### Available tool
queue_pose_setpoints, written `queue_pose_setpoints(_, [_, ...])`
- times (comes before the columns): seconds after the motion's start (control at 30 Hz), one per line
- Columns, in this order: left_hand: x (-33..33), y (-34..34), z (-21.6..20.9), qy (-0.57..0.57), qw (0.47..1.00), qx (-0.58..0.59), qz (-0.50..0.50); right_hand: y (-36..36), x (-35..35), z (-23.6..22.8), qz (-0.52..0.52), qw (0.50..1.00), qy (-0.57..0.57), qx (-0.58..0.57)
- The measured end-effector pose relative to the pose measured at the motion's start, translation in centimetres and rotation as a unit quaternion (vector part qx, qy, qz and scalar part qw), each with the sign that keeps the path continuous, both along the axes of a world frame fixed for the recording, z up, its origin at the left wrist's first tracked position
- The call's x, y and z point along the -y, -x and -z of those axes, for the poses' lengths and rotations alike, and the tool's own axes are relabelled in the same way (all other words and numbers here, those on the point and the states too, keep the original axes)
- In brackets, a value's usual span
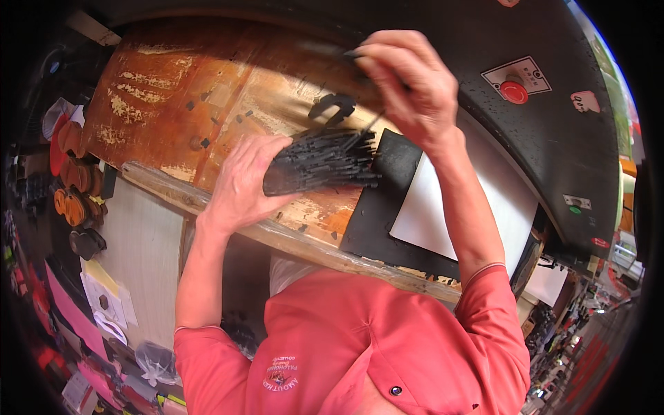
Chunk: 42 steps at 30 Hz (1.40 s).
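My left hand (242, 176) is wrapped round a thick bundle of thin black strips (321, 162) above the worn wooden table. Their cut ends point to the right. A curved black piece (333, 107) shows just beyond the bundle; whether it is joined to the strips I cannot tell. Raised to the right and farther away, my right hand (413, 86) is closed in a pinch. Something small and dark sticks out at its fingertips, smeared by motion, so its kind is unclear.
The table (155, 104) carries small black scraps. A black mat (394, 166) and a white sheet (443, 200) lie to the right. Beyond them rises a dark machine body with a red push button (514, 91). Stacked cut shapes (72, 200) stand at the left.
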<state>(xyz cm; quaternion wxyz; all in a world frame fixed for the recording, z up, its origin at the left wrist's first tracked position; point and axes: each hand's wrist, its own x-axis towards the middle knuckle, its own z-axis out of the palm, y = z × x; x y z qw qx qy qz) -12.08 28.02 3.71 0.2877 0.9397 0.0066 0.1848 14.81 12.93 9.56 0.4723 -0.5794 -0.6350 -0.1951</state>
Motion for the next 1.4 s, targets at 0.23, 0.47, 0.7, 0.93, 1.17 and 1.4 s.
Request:
queue_pose_setpoints(0.23, [1.1,0.7,0.1,0.0,1.0,0.007,0.005,1.2,-0.7,4.2,-0.159,0.926,0.332,-0.086])
queue_pose_setpoints(0.47, [1.3,0.9,0.2,0.01,1.0,-0.002,-0.006,-0.1,0.0,3.9,-0.134,0.961,0.229,-0.072])
queue_pose_setpoints(0.7, [1.3,0.7,0.5,0.016,1.0,0.0,-0.022,0.4,0.8,4.7,-0.193,0.895,0.395,-0.078])
queue_pose_setpoints(0.93, [1.1,0.8,0.7,0.017,1.0,-0.013,-0.015,-1.0,0.7,4.7,-0.202,0.883,0.424,-0.015])
queue_pose_setpoints(1.17, [1.0,0.7,0.9,0.049,0.999,-0.008,-0.014,-0.4,0.8,5.9,-0.176,0.909,0.373,0.059])
queue_pose_setpoints(1.4, [1.0,0.6,0.8,0.046,0.999,-0.016,-0.02,0.0,-0.1,6.6,-0.15,0.92,0.345,0.105])
